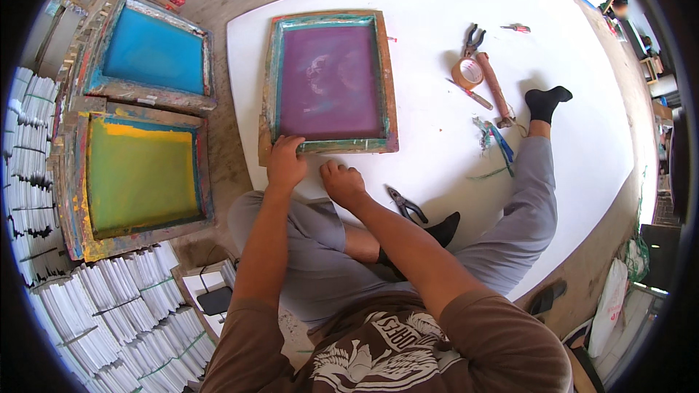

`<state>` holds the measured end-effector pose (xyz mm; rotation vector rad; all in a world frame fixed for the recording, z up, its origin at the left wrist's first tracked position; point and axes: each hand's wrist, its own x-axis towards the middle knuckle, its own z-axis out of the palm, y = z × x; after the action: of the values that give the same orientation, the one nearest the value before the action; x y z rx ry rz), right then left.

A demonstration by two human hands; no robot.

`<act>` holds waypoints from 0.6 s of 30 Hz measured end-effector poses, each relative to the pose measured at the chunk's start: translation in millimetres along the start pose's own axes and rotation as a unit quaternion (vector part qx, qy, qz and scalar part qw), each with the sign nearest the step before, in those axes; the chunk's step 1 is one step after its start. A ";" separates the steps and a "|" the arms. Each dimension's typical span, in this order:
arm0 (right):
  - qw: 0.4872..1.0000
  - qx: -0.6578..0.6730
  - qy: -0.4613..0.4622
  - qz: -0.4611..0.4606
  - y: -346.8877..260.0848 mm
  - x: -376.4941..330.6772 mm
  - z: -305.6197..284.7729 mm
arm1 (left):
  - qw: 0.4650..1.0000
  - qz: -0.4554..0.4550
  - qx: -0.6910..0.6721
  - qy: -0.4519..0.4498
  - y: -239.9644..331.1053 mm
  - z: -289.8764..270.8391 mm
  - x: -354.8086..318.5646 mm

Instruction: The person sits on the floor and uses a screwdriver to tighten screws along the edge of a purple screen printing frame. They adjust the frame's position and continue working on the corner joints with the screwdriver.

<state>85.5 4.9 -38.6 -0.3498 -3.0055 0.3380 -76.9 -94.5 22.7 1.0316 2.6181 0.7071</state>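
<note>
A wooden-framed printing screen with purple mesh lies on a large white sheet in front of me. My left hand grips its near left corner, with fingers over the lower bar. Just below that bar, my right hand is closed, its fingers curled down near the sheet. Whatever its fingertips might hold is hidden. Beside my bent leg lies a pair of pliers, the tool nearest my right hand.
To the right lie a second pair of pliers, a tape roll, a hammer, a screwdriver and tangled strings. A blue screen and a green-yellow screen stand left, above bundled paper stacks.
</note>
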 end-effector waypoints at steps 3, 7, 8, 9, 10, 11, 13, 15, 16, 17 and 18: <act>0.998 0.028 0.003 0.051 28.9 -21.2 -7.0 | 1.000 0.019 0.017 -0.005 -7.6 6.0 0.3; 0.995 -0.067 -0.017 0.065 112.9 -81.0 -29.8 | 0.996 0.055 0.067 -0.031 20.3 2.9 -4.2; 0.993 -0.072 0.027 0.091 138.3 -95.3 -33.2 | 0.994 0.079 0.072 -0.038 29.2 3.6 -4.7; 0.988 -0.074 0.071 0.114 161.9 -107.4 -36.9 | 0.991 0.100 0.079 -0.045 36.2 4.8 -5.1; 0.983 -0.103 0.053 0.145 185.0 -118.1 -47.0 | 0.989 0.120 0.072 -0.053 43.9 10.2 -3.1; 0.975 -0.130 0.034 0.176 205.8 -125.1 -59.7 | 0.986 0.139 0.066 -0.061 52.0 16.9 -1.0; 0.962 -0.153 0.040 0.222 234.7 -132.4 -82.9 | 0.983 0.162 0.060 -0.065 66.4 33.4 2.5; 0.946 -0.155 0.022 0.283 251.0 -138.3 -92.1 | 0.982 0.173 0.054 -0.060 83.4 61.1 8.1; 0.941 -0.144 0.007 0.307 258.6 -141.8 -93.6 | 0.985 0.159 0.050 -0.047 99.4 71.8 10.7; 0.935 -0.132 -0.009 0.330 264.9 -144.4 -93.9 | 0.988 0.143 0.046 -0.034 117.0 83.6 13.6; 0.931 -0.100 -0.005 0.351 263.1 -145.8 -94.2 | 0.991 0.128 0.042 -0.022 133.8 94.3 16.8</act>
<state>294.8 239.6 -17.8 -1.4452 -2.8109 0.0713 24.2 34.8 10.7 1.4086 2.5233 0.6237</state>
